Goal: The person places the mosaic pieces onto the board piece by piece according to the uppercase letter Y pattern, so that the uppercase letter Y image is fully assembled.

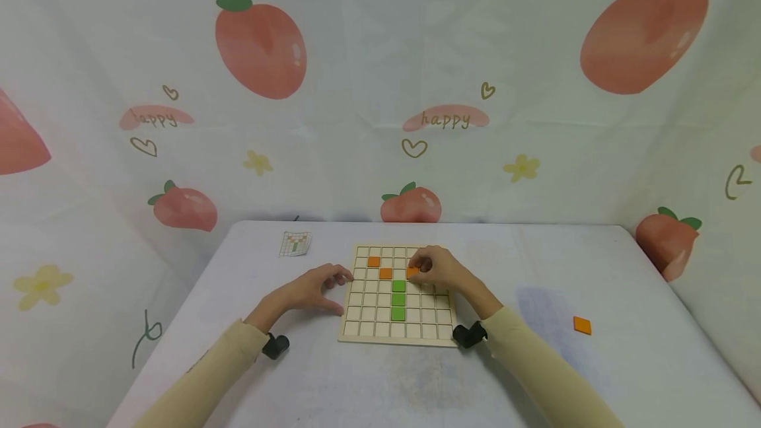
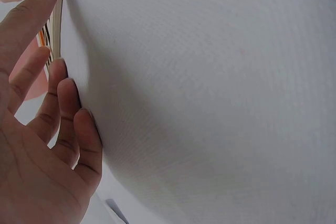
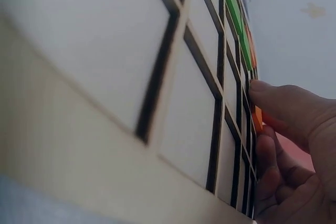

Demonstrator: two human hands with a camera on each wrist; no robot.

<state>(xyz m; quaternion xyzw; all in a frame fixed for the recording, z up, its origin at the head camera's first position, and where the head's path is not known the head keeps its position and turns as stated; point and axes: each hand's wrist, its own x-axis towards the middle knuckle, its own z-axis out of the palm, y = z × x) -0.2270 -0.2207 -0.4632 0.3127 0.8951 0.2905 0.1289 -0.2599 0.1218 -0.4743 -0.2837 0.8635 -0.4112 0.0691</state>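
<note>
A wooden grid board (image 1: 366,329) lies flat on the white table. Three green square tiles (image 1: 398,300) form a column near its middle. Up and left of them sit two orange tiles, one nearer (image 1: 386,273) and one farther (image 1: 373,261). My right hand (image 1: 441,269) is over the board's far right part, pinching another orange tile (image 3: 257,119) between thumb and fingers, low at the grid. With thumb and fingers spread, my left hand (image 1: 315,288) touches the board's left edge; in the left wrist view its fingertips (image 2: 59,69) are right at that edge.
A small paper card (image 1: 294,244) printed with a coloured grid pattern lies at the table's back left. One loose orange tile (image 1: 582,325) rests on the table to the right. Behind the table hangs a white cloth (image 1: 351,150) with fruit prints.
</note>
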